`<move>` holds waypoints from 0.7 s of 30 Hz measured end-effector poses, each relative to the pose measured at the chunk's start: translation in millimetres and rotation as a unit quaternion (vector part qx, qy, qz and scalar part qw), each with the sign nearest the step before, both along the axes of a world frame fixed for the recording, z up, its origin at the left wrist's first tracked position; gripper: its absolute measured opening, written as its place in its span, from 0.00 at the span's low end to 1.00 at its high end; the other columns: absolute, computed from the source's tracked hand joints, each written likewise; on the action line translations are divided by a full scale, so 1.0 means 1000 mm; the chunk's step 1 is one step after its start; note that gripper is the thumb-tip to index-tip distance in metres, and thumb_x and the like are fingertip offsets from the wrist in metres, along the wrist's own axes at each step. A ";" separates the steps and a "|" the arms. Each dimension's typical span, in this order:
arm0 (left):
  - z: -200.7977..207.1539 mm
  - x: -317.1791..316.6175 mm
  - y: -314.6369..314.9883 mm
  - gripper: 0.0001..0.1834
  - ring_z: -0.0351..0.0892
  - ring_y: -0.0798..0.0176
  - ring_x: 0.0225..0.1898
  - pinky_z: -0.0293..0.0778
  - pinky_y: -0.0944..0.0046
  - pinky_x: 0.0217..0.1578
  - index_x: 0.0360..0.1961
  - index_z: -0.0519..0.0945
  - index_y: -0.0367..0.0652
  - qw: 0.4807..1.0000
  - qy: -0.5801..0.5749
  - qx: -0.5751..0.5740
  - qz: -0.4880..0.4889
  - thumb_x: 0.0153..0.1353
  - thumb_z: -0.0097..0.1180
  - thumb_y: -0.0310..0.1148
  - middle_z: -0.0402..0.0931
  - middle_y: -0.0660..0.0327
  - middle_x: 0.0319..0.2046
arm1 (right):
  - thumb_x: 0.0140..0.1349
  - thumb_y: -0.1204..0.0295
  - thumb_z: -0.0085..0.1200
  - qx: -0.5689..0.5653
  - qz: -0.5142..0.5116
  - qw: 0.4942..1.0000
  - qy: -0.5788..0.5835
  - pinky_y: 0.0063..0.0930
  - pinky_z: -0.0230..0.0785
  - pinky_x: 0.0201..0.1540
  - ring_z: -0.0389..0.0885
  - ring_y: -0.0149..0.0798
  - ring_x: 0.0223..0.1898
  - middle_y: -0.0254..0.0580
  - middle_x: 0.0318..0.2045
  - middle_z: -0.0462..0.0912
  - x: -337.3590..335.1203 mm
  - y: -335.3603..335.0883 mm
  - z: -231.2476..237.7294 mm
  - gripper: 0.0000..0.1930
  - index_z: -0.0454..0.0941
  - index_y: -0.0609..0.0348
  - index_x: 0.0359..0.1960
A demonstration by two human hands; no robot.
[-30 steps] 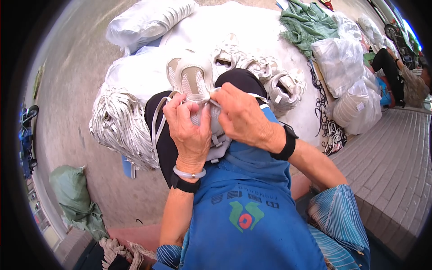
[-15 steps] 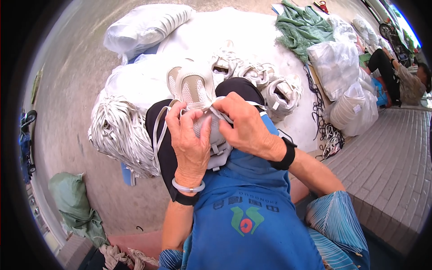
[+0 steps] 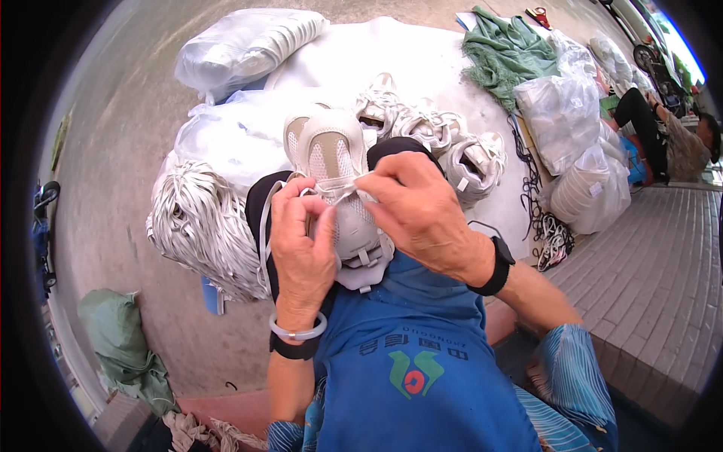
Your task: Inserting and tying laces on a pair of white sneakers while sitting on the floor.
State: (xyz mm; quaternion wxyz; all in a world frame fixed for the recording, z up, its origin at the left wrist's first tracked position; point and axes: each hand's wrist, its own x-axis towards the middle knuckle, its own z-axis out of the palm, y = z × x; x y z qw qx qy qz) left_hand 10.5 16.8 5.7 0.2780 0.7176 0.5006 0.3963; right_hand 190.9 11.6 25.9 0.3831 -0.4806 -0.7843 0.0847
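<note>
A white-and-beige mesh sneaker [image 3: 331, 147] rests on my lap, its toe pointing away from me. A pale flat shoelace [image 3: 337, 184] runs across the front of its lacing area. My left hand [image 3: 303, 237] pinches the lace on the left side, thumb near the index finger. On the right, my right hand [image 3: 422, 211] grips the lace between thumb and bent fingers. Loose lace hangs over my left knee. Behind its toe, part of a second similar shoe [image 3: 295, 139] shows.
Several white sneakers [image 3: 473, 162] stand on a white sheet [image 3: 369, 45] beyond my knees. At left lies a big bundle of pale laces [image 3: 203, 226]. Bagged goods [image 3: 557, 120], a green cloth [image 3: 512, 53] and dark cords [image 3: 533, 181] lie right. Another person [image 3: 670, 139] sits far right.
My hands have drawn a little apart, and the lace now stretches across the shoe between them. My right hand has turned, and my left has shifted slightly left and down.
</note>
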 end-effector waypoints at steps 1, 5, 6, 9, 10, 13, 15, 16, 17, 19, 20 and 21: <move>-0.003 -0.003 0.001 0.06 0.72 0.52 0.49 0.67 0.58 0.53 0.34 0.74 0.37 1.000 -0.001 -0.001 0.000 0.56 0.58 0.22 0.72 0.51 0.46 | 0.46 0.79 0.55 -0.001 0.000 1.000 -0.001 0.36 0.65 0.39 0.72 0.46 0.36 0.43 0.30 0.69 -0.002 0.001 -0.001 0.10 0.73 0.60 0.32; -0.005 -0.005 -0.002 0.13 0.73 0.56 0.50 0.67 0.61 0.55 0.43 0.73 0.35 0.996 -0.072 -0.044 0.019 0.56 0.58 0.20 0.74 0.53 0.48 | 0.46 0.72 0.53 0.022 0.064 0.989 -0.134 0.32 0.66 0.38 0.72 0.42 0.34 0.41 0.30 0.69 -0.017 0.016 -0.009 0.07 0.74 0.58 0.28; -0.004 -0.004 -0.005 0.16 0.73 0.56 0.51 0.67 0.61 0.55 0.46 0.72 0.35 0.998 -0.054 -0.035 0.023 0.56 0.58 0.20 0.74 0.53 0.48 | 0.46 0.72 0.53 0.028 0.078 0.985 -0.149 0.32 0.66 0.38 0.72 0.41 0.34 0.41 0.30 0.69 -0.017 0.019 -0.006 0.07 0.74 0.59 0.28; -0.007 -0.007 -0.011 0.24 0.72 0.55 0.53 0.66 0.61 0.56 0.54 0.71 0.35 0.998 -0.038 -0.033 0.025 0.54 0.58 0.19 0.73 0.52 0.51 | 0.46 0.73 0.52 0.031 0.106 0.982 -0.156 0.32 0.65 0.37 0.71 0.40 0.34 0.40 0.30 0.69 -0.011 0.022 -0.007 0.07 0.73 0.59 0.28; -0.008 -0.008 -0.012 0.25 0.72 0.55 0.54 0.66 0.61 0.57 0.55 0.70 0.35 0.999 -0.018 -0.009 0.027 0.54 0.58 0.18 0.72 0.52 0.51 | 0.46 0.73 0.52 0.029 0.110 0.981 -0.155 0.31 0.65 0.37 0.71 0.40 0.34 0.40 0.30 0.69 -0.008 0.021 -0.007 0.07 0.73 0.59 0.28; -0.006 -0.008 -0.012 0.25 0.72 0.50 0.54 0.66 0.59 0.57 0.55 0.70 0.34 0.999 0.019 0.034 0.027 0.54 0.56 0.18 0.72 0.50 0.52 | 0.47 0.72 0.52 0.043 0.112 0.977 -0.175 0.31 0.65 0.37 0.71 0.39 0.33 0.39 0.29 0.68 -0.006 0.018 -0.007 0.07 0.73 0.59 0.28; -0.005 -0.008 -0.012 0.24 0.71 0.46 0.54 0.67 0.56 0.56 0.55 0.70 0.32 0.992 0.086 0.076 0.042 0.54 0.55 0.19 0.71 0.47 0.51 | 0.47 0.71 0.52 0.067 0.102 0.969 -0.214 0.31 0.65 0.36 0.71 0.38 0.33 0.39 0.28 0.68 -0.012 0.017 -0.007 0.07 0.73 0.59 0.27; -0.003 -0.008 -0.011 0.24 0.71 0.46 0.54 0.67 0.56 0.56 0.55 0.70 0.32 0.992 0.087 0.075 0.042 0.54 0.55 0.19 0.71 0.47 0.51 | 0.47 0.71 0.52 0.066 0.102 0.969 -0.213 0.31 0.65 0.36 0.71 0.38 0.33 0.39 0.28 0.68 -0.013 0.019 -0.007 0.07 0.73 0.59 0.27; -0.001 -0.007 -0.010 0.23 0.71 0.45 0.53 0.67 0.55 0.56 0.54 0.70 0.32 0.992 0.095 0.072 0.038 0.54 0.54 0.19 0.70 0.47 0.51 | 0.47 0.72 0.52 0.069 0.114 0.968 -0.215 0.31 0.65 0.36 0.71 0.39 0.33 0.39 0.28 0.68 -0.013 0.024 -0.007 0.06 0.73 0.60 0.26; -0.001 -0.005 -0.007 0.23 0.71 0.44 0.53 0.67 0.55 0.55 0.54 0.70 0.31 0.992 0.103 0.067 0.033 0.54 0.53 0.19 0.70 0.46 0.51 | 0.46 0.72 0.53 0.071 0.125 0.966 -0.216 0.32 0.65 0.36 0.71 0.39 0.33 0.39 0.28 0.69 -0.014 0.023 -0.004 0.06 0.74 0.60 0.26; -0.001 -0.007 -0.006 0.24 0.72 0.44 0.51 0.69 0.54 0.53 0.53 0.71 0.32 0.990 0.113 0.083 0.024 0.52 0.53 0.18 0.70 0.46 0.50 | 0.46 0.72 0.54 0.003 0.193 0.976 -0.104 0.33 0.66 0.37 0.72 0.41 0.33 0.41 0.29 0.70 -0.017 0.018 0.003 0.06 0.74 0.60 0.26; -0.001 -0.008 -0.004 0.24 0.73 0.43 0.50 0.71 0.53 0.50 0.52 0.71 0.32 0.987 0.123 0.098 0.017 0.50 0.52 0.17 0.70 0.46 0.49 | 0.46 0.73 0.54 -0.066 0.257 0.964 0.011 0.34 0.67 0.37 0.73 0.43 0.34 0.42 0.30 0.71 -0.022 0.011 0.010 0.06 0.74 0.59 0.26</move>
